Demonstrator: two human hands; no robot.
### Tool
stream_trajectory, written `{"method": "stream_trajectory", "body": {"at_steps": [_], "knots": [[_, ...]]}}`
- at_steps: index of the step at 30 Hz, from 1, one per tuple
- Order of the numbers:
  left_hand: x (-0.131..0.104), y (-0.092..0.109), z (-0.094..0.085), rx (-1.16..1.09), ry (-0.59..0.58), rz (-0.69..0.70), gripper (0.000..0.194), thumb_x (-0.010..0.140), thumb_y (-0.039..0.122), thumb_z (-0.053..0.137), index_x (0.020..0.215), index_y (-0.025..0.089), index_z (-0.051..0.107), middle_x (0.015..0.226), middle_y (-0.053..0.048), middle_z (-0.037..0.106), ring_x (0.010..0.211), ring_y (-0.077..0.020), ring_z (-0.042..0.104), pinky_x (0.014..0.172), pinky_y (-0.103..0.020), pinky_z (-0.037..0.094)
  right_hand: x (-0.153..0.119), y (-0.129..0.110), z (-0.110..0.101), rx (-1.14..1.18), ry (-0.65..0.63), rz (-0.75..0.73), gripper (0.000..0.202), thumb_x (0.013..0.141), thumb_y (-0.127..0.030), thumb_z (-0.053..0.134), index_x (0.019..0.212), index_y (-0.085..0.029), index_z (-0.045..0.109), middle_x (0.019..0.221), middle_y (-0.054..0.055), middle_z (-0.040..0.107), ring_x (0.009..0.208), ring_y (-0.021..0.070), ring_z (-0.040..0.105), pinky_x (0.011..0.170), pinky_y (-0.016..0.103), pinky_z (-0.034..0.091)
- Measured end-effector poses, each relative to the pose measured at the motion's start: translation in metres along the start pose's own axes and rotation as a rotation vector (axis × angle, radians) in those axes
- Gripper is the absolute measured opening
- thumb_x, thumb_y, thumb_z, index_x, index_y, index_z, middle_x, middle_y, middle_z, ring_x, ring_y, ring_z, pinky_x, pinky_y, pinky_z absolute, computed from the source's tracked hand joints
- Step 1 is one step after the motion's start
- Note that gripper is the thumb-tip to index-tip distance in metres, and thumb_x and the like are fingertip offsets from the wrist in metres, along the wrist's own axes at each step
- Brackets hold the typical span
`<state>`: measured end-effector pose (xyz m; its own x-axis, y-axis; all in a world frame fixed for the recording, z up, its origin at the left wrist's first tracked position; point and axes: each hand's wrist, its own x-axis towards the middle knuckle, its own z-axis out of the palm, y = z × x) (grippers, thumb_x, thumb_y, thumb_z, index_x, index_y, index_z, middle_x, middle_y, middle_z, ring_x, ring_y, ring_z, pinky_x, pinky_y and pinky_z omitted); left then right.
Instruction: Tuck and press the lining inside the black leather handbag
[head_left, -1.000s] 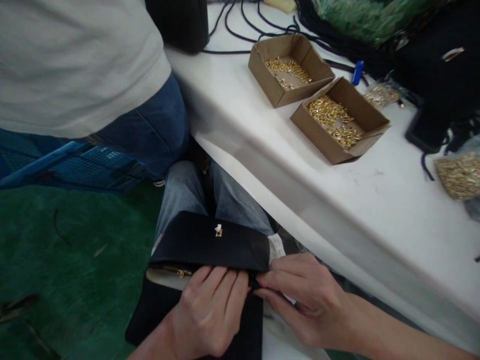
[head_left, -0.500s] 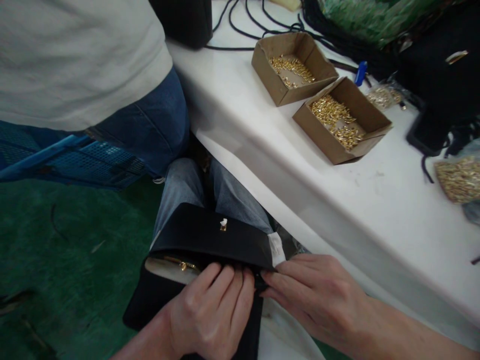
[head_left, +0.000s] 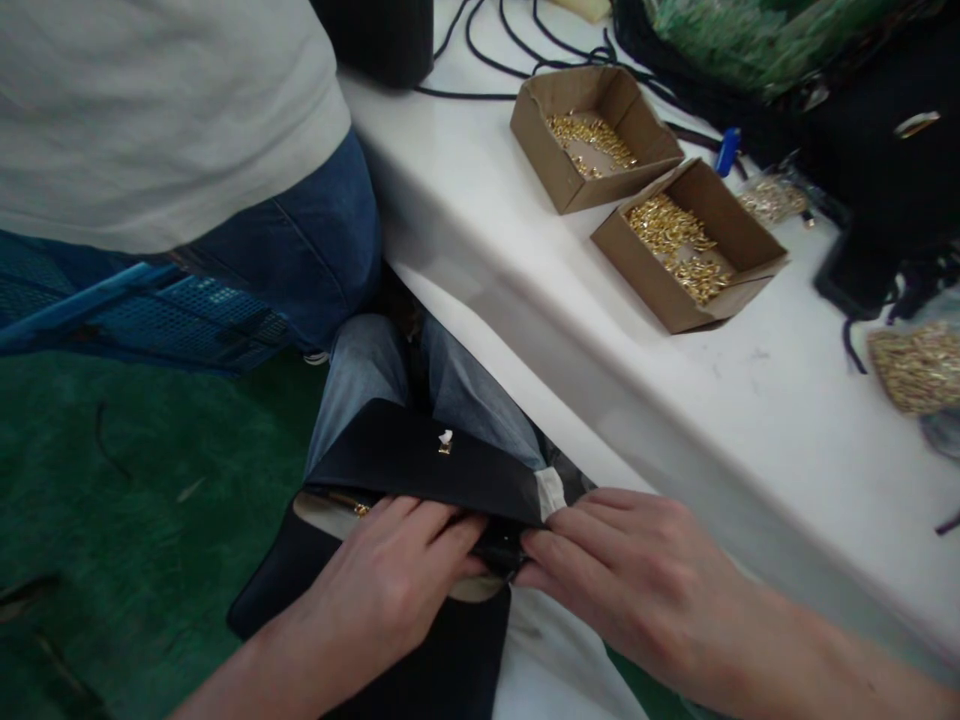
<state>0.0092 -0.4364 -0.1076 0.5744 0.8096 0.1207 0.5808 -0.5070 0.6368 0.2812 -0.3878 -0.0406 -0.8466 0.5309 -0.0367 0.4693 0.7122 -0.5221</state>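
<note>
A black handbag lies across my lap, its flap lifted toward my knees, with a small gold clasp carrying a white scrap on the flap. Inside the mouth, pale lining and a gold zipper show at the left. My left hand reaches into the opening, its fingertips hidden under the flap. At the bag's right end my right hand pinches the black edge beside a white tag. Between both hands lies a shiny dark part that I cannot make out.
Two cardboard boxes of small gold hardware stand on the white table. Black cords, a blue clip and bagged gold parts lie farther along. Close at the left stands a person in jeans, by a blue crate.
My left hand has shifted left and up, deeper under the flap, uncovering pale lining near the right end. My right hand keeps its grip on the edge.
</note>
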Motion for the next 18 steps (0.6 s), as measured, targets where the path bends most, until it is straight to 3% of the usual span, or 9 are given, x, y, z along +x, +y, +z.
{"method": "stream_trajectory", "body": {"at_steps": [4, 7, 10, 13, 16, 18], "knots": [[-0.013, 0.003, 0.003, 0.115, 0.034, 0.057, 0.03, 0.113, 0.015, 0.054, 0.139, 0.015, 0.069, 0.122, -0.008, 0.076, 0.108, -0.0263, 0.068, 0.096, -0.042, 0.055, 0.002, -0.006, 0.002, -0.01, -0.012, 0.032, 0.033, 0.127, -0.026, 0.043, 0.098, -0.02, 0.059, 0.084, -0.002, 0.057, 0.067, 0.0199, 0.045, 0.067, 0.043, 0.031], [-0.012, 0.003, 0.003, 0.194, 0.07, 0.143, 0.031, 0.111, 0.012, 0.05, 0.133, 0.007, 0.071, 0.118, -0.012, 0.076, 0.109, -0.0286, 0.068, 0.098, -0.044, 0.054, 0.003, -0.007, 0.004, -0.002, -0.014, 0.028, 0.034, 0.128, -0.025, 0.042, 0.097, -0.021, 0.057, 0.084, -0.003, 0.056, 0.067, 0.0194, 0.045, 0.067, 0.042, 0.032], [-0.006, 0.001, -0.002, 0.186, 0.032, 0.17, 0.032, 0.111, 0.012, 0.048, 0.132, 0.007, 0.071, 0.121, -0.013, 0.077, 0.11, -0.0285, 0.068, 0.1, -0.045, 0.054, 0.002, -0.008, 0.001, -0.022, -0.037, 0.019, 0.031, 0.127, -0.024, 0.044, 0.099, -0.021, 0.057, 0.085, -0.002, 0.057, 0.068, 0.0203, 0.045, 0.067, 0.042, 0.032], [-0.006, -0.004, -0.001, 0.183, -0.001, 0.123, 0.026, 0.111, 0.016, 0.057, 0.132, 0.013, 0.072, 0.123, -0.01, 0.077, 0.113, -0.0282, 0.07, 0.106, -0.048, 0.054, 0.003, -0.012, -0.007, -0.1, -0.044, -0.018, 0.031, 0.126, -0.021, 0.04, 0.102, -0.02, 0.059, 0.088, 0.0, 0.06, 0.069, 0.0215, 0.048, 0.067, 0.043, 0.032], [-0.014, -0.017, 0.012, 0.205, 0.043, 0.028, 0.012, 0.11, 0.028, 0.067, 0.118, 0.022, 0.074, 0.113, -0.004, 0.08, 0.106, -0.0256, 0.073, 0.097, -0.043, 0.057, 0.002, -0.011, -0.005, -0.209, -0.028, -0.048, 0.04, 0.127, -0.023, 0.031, 0.103, -0.02, 0.063, 0.089, 0.002, 0.064, 0.07, 0.0218, 0.055, 0.068, 0.043, 0.037], [-0.016, -0.035, 0.021, 0.276, 0.113, 0.122, 0.013, 0.11, 0.036, 0.069, 0.109, 0.025, 0.076, 0.097, 0.0, 0.079, 0.087, -0.0218, 0.072, 0.08, -0.037, 0.059, 0.002, -0.003, 0.007, -0.289, -0.013, -0.024, 0.032, 0.125, -0.024, 0.042, 0.102, -0.021, 0.064, 0.089, 0.001, 0.066, 0.068, 0.0199, 0.058, 0.065, 0.04, 0.041]]}}
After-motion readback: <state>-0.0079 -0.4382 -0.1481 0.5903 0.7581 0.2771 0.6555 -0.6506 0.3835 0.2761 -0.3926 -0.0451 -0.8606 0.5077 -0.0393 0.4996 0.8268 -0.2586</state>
